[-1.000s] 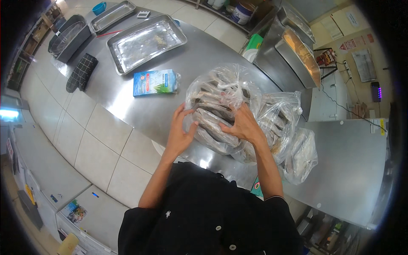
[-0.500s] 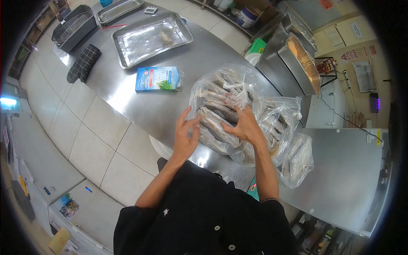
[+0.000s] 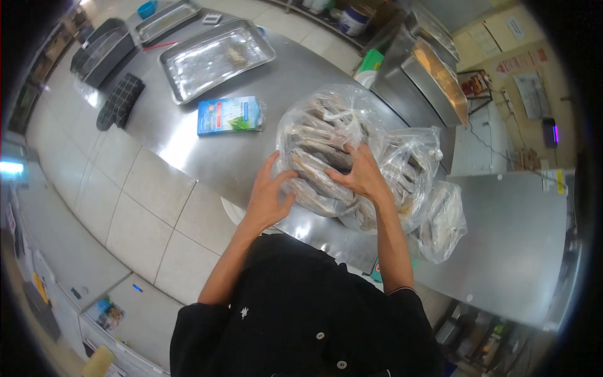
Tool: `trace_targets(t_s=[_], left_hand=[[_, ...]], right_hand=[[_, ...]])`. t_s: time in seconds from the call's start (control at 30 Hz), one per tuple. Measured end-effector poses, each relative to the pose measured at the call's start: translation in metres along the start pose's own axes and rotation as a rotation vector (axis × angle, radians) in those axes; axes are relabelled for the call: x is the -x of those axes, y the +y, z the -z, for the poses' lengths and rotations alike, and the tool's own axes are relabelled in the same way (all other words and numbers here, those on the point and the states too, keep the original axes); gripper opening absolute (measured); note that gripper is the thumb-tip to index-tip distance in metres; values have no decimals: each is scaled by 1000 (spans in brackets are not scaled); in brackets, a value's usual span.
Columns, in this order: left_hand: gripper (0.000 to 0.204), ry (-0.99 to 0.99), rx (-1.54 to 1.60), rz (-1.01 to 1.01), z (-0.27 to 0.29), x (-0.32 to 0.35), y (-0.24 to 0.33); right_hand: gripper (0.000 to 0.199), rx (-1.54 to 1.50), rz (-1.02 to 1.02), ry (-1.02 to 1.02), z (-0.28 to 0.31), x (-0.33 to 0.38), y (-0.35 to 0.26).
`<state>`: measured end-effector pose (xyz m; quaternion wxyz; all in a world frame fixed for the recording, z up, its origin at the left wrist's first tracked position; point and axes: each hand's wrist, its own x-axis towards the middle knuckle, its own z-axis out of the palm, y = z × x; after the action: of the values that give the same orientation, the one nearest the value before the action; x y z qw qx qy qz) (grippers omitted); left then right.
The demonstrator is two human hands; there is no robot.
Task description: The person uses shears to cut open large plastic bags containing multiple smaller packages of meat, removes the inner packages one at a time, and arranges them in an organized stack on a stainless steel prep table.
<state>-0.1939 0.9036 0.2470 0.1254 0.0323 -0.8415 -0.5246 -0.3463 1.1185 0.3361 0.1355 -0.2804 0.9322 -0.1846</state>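
The clear plastic bag of flat fish (image 3: 326,151) sits on the steel tabletop (image 3: 207,157) right in front of you, touching a second filled bag (image 3: 408,169) on its right. Your left hand (image 3: 267,198) presses its near-left side with fingers spread and not clenched, and your right hand (image 3: 361,176) lies open across its front. It looks heavy, floppy and slick, so I'd cradle it from underneath rather than pinch the thin film.

Bare steel counter (image 3: 207,151) lies open left; smaller bags (image 3: 440,220) seemingly crowd right.
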Motion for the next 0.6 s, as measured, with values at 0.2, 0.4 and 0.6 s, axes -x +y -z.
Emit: trace_targets(t_s=[0.2, 0.4, 0.6], left_hand=[[33, -68, -165, -89, 2, -4, -18], [35, -106, -39, -1, -1, 1, -14], [30, 297, -131, -126, -34, 10, 35]], right_hand=[[45, -164, 174, 337, -12, 42, -2], [38, -254, -85, 584, 20, 123, 40], [38, -61, -446, 360, 30, 205, 90]])
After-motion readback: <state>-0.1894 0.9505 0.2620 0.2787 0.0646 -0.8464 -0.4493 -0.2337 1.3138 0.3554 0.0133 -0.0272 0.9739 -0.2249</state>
